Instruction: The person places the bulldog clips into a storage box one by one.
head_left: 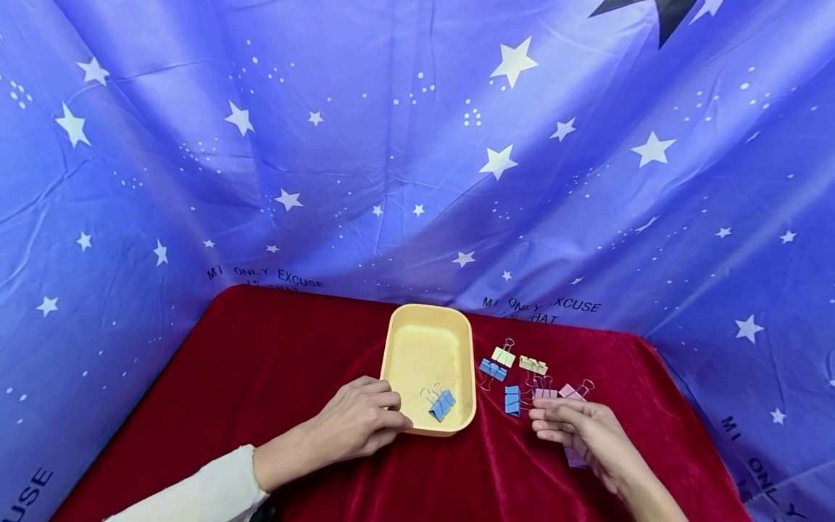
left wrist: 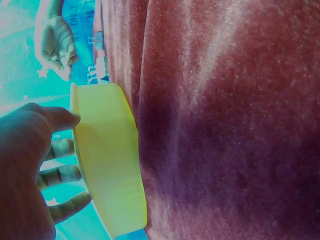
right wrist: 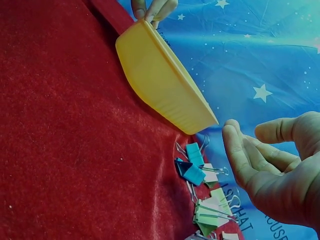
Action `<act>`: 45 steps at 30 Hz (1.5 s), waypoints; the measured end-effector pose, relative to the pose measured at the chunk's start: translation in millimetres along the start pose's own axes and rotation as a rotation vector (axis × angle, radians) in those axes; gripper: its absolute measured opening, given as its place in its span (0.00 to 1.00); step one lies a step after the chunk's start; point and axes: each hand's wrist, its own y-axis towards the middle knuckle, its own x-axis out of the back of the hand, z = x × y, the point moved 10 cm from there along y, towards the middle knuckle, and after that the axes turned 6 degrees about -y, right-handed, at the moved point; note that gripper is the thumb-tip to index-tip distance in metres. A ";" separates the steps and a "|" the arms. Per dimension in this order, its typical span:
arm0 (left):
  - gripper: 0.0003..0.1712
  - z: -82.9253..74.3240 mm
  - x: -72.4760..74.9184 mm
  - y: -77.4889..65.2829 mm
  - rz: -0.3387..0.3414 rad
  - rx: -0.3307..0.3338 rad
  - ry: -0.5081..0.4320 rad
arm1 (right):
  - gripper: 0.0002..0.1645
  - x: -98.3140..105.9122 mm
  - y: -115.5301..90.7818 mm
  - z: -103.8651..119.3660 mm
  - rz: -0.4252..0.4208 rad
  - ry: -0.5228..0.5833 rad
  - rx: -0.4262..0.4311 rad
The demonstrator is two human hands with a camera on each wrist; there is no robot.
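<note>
Our left hand [head_left: 365, 419] pinches the tray [head_left: 417, 351] at its near-left rim; our right hand [head_left: 590, 431], half-open, holds nothing near the loose clips [head_left: 512, 400]. One blue clip [head_left: 441, 406] sits inside. Our risk: loose ones lie crowded, so grabbing one could drag neighbours.

Curtain [head_left: 365, 170]: blue-violet, creased, behind and at both sides
Stars [head_left: 514, 61]: mostly white
Lettering [head_left: 301, 278]: black, low down
Cloth [head_left: 280, 355]: red, plush, wrinkled

In the head view, the blue curtain [head_left: 391, 174] reads "MI ONLY EXCUSE" at nine o'clock, "USE" at eight, "MI ONLY" at four.
</note>
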 end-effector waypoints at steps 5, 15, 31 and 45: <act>0.11 0.2 0.6 0.3 0.003 0.002 -0.003 | 0.20 3.6 -2.1 -1.1 -0.008 -0.011 -0.001; 0.13 -0.2 1.4 0.6 -0.010 -0.012 0.002 | 0.19 10.8 -5.9 -3.7 -0.022 -0.002 0.014; 0.12 -0.1 0.1 1.2 0.006 -0.001 0.008 | 0.21 26.6 -16.1 -6.4 -0.042 -0.005 0.024; 0.12 -1.1 1.6 2.6 0.013 0.002 0.000 | 0.23 33.4 -21.1 -4.2 -0.029 0.006 0.035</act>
